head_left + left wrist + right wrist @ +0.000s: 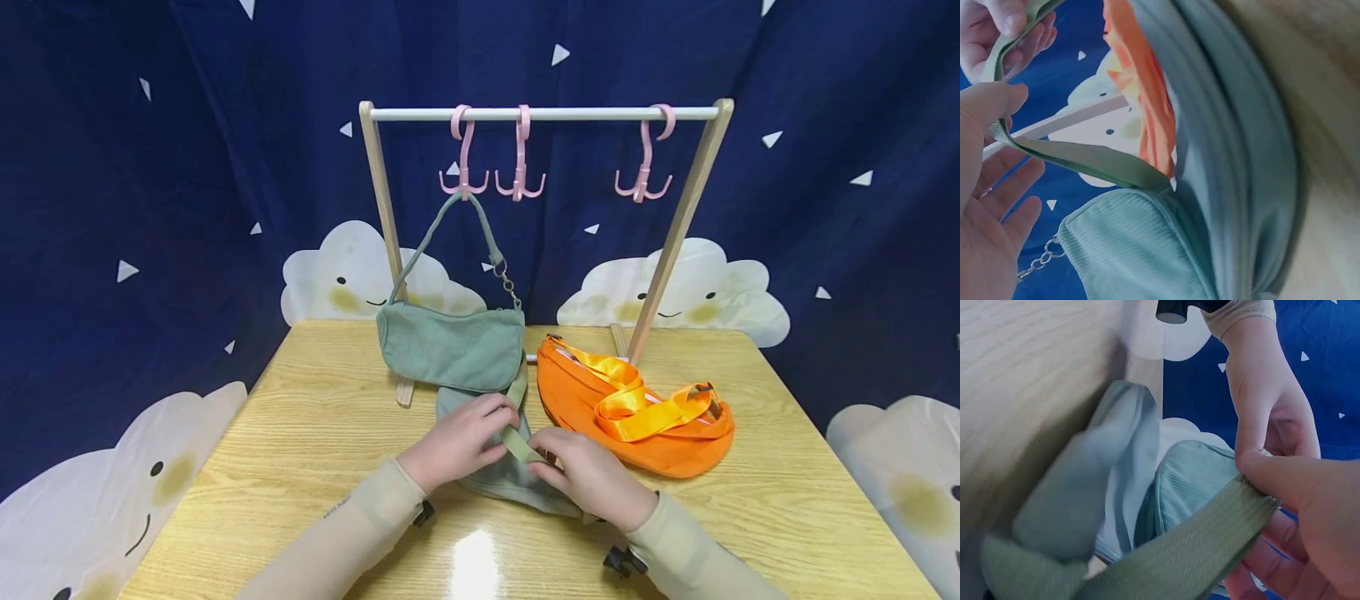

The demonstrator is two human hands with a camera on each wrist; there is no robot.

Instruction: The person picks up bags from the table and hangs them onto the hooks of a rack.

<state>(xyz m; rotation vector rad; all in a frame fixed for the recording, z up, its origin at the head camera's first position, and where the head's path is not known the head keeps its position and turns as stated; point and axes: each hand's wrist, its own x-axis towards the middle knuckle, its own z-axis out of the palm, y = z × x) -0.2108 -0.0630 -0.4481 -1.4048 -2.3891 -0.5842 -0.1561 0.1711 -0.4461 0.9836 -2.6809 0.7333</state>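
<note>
A grey-green bag (510, 485) lies on the table in front of me, under both hands. My left hand (468, 437) pinches its olive-green webbing strap (521, 446), which passes between thumb and fingers in the left wrist view. Farther along the same strap, my right hand (592, 479) grips it between thumb and fingertips; the webbing (1191, 550) runs from there toward the camera in the right wrist view. Just behind hangs a green corduroy shoulder bag (450, 346), its strap looped over a pink hook (464, 171). Its lower edge overlaps the grey-green bag.
An orange waist bag (562, 400) with a shiny strap (637, 421) lies right of my hands. Behind stands a rack with wooden legs (678, 233) and a white rail (592, 113). Two more pink hooks hang there, one mid-rail (520, 167) and another hook (642, 171) farther right.
</note>
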